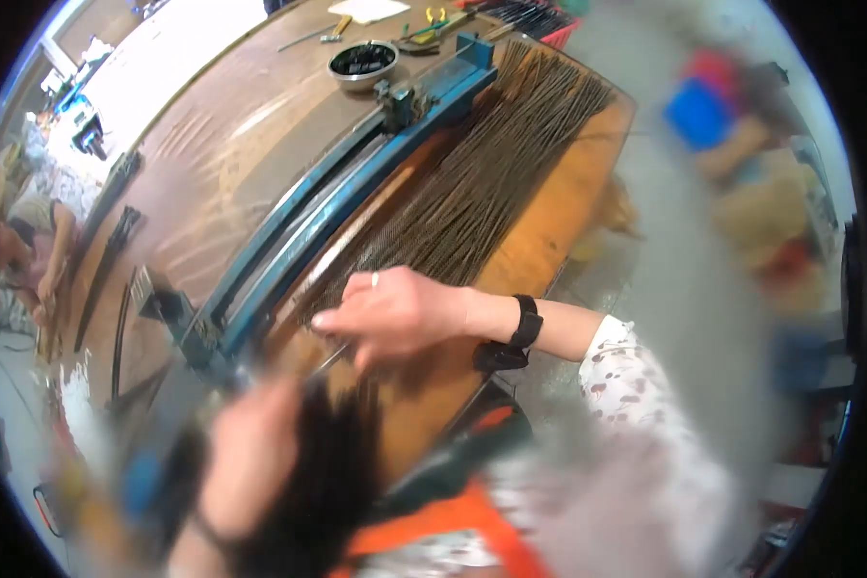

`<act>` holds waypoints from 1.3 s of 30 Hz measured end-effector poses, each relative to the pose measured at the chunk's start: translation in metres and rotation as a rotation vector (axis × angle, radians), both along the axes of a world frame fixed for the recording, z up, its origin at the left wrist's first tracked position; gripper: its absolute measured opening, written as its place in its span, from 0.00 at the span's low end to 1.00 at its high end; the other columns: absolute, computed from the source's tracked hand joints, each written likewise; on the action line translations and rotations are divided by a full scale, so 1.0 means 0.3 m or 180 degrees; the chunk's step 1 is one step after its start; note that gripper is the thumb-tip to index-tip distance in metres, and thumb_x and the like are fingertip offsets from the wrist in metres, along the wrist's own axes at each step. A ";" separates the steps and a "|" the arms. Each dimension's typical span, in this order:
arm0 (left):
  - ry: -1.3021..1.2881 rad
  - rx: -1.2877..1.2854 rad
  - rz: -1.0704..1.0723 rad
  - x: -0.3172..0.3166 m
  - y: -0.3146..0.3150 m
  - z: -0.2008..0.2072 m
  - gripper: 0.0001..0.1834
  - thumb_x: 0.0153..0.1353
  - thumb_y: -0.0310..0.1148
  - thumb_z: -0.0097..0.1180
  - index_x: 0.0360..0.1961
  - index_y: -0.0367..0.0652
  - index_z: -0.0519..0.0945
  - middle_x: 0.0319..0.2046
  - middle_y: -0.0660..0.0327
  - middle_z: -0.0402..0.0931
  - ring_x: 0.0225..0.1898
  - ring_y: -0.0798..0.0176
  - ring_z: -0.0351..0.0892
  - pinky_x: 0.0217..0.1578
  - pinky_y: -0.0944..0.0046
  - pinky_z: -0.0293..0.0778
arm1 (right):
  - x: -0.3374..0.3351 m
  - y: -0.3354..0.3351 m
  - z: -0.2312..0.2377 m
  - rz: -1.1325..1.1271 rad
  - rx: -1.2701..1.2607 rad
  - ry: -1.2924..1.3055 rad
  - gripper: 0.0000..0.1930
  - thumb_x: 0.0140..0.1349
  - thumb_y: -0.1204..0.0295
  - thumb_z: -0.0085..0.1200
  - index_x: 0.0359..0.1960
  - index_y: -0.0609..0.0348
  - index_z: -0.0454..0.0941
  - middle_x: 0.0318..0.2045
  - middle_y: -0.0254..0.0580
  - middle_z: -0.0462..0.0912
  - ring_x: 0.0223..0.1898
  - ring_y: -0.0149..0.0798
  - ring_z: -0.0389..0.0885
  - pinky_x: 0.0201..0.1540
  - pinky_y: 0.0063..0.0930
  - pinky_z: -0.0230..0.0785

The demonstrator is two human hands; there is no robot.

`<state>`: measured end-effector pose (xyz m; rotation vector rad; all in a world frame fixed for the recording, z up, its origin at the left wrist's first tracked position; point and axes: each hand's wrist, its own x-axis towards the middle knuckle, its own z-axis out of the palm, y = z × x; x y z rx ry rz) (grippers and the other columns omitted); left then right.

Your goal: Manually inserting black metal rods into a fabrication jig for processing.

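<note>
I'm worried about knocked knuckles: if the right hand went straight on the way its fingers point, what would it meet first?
Probably the blue metal frame, left of the right hand; their relative heights are unclear.

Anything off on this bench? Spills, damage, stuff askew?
Nothing looks spilled or broken. Slightly untidy: the dark rods splay, some crossing, with uneven far ends; the clear covering left of the blue frame is wrinkled. Blur around the left hand hides detail.
</note>
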<state>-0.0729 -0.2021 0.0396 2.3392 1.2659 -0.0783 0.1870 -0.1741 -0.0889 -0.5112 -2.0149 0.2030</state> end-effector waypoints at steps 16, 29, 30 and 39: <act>-0.0208 0.1094 -0.1004 0.189 0.259 0.004 0.09 0.59 0.23 0.51 0.41 0.44 0.75 0.30 0.52 0.73 0.34 0.45 0.76 0.32 0.49 0.74 | 0.379 0.161 0.102 -0.1285 -0.0234 -0.0834 0.31 0.55 0.55 0.67 0.60 0.48 0.75 0.40 0.43 0.85 0.34 0.44 0.85 0.36 0.33 0.79; -0.0071 0.1536 -0.0759 0.102 0.270 0.050 0.14 0.58 0.21 0.52 0.46 0.40 0.78 0.27 0.51 0.72 0.32 0.45 0.76 0.31 0.51 0.72 | 0.179 0.127 0.047 -0.2139 -0.0417 -0.0594 0.34 0.53 0.55 0.68 0.62 0.53 0.73 0.23 0.39 0.79 0.26 0.43 0.80 0.28 0.36 0.73; -0.0114 0.1573 -0.0792 0.101 0.252 0.055 0.15 0.58 0.21 0.52 0.47 0.40 0.78 0.26 0.51 0.71 0.31 0.45 0.75 0.31 0.51 0.72 | 0.114 0.115 0.105 -0.1573 -0.0196 -0.0312 0.37 0.51 0.53 0.68 0.62 0.54 0.73 0.23 0.41 0.77 0.25 0.43 0.79 0.29 0.37 0.71; 0.0014 0.1983 -0.0603 -0.084 0.206 0.041 0.21 0.52 0.22 0.54 0.49 0.45 0.78 0.26 0.55 0.70 0.31 0.50 0.74 0.30 0.53 0.71 | -0.025 0.175 0.103 -0.0935 0.0028 -0.0148 0.21 0.55 0.67 0.67 0.52 0.51 0.82 0.19 0.39 0.73 0.20 0.40 0.74 0.23 0.34 0.66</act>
